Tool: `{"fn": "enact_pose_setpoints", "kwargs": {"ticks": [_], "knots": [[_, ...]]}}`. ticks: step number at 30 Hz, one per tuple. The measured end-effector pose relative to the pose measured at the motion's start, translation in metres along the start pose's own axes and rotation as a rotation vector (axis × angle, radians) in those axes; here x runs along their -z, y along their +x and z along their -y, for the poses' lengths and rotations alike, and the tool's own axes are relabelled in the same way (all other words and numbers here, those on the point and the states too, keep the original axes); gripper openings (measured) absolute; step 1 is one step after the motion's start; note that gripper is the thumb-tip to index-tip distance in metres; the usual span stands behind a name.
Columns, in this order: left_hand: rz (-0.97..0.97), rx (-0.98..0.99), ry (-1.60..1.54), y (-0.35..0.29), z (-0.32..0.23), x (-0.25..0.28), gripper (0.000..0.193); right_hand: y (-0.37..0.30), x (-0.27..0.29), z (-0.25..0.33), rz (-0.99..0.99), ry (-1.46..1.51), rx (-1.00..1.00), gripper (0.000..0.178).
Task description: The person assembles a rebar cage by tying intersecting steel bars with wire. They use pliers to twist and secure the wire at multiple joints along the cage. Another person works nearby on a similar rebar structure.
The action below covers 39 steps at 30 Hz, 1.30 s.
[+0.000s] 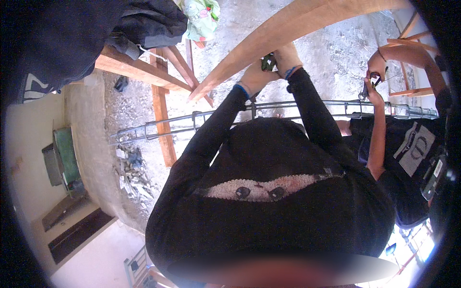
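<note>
Two hands meet at one spot above a long cage of grey steel reinforcing bars. The left hand and the right hand, both coming out of black sleeves with blue cuffs, close together around a small green-handled tool. The fingers of both look curled shut on it, though the tool's working end is hidden between them and I cannot tell what it bites on.

The cage lies roughly level, its long axis running left to right across the view, one end pointing to the left over the gravelly concrete floor and the other passing beyond a co-worker's hands at the right, which hold a tool of their own on the same cage. A long pale wooden plank slants over the hands, its near end pointing down and left, its far end rising to the upper right. Reddish wooden trestle beams carry the cage at the left.

For a job like this, I judge it best to keep the tool square to the bar and both wrists close, so the cage does not roll on its supports.
</note>
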<state>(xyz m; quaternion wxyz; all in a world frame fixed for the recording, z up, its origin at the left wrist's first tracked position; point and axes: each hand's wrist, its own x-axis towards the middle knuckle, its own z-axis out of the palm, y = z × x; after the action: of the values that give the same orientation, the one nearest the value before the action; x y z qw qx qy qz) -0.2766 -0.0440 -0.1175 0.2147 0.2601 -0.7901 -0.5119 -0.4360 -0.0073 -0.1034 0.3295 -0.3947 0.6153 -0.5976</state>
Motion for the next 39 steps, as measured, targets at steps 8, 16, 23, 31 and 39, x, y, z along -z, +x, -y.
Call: {"fn": "enact_pose_setpoints", "kwargs": {"ticks": [8,16,23,31,39], "knots": [[0.167,0.353,-0.371,-0.013,-0.023,0.03,0.02,0.003,0.022,-0.013,0.357,0.743,-0.248,0.037],[-0.241,0.036,-0.207,-0.02,0.013,-0.003,0.022,-0.011,0.016,0.017,0.355,0.592,-0.183,0.047],[-0.188,0.105,-0.055,-0.016,0.019,-0.004,0.024,-0.029,0.014,0.015,0.27,0.767,-0.284,0.045],[-0.196,0.186,-0.225,0.0,0.014,-0.003,0.024,0.012,0.026,-0.017,0.485,-0.272,0.177,0.035],[-0.093,0.532,-0.309,0.01,0.018,-0.006,0.028,0.033,0.031,-0.1,0.395,0.425,-0.114,0.035]]}}
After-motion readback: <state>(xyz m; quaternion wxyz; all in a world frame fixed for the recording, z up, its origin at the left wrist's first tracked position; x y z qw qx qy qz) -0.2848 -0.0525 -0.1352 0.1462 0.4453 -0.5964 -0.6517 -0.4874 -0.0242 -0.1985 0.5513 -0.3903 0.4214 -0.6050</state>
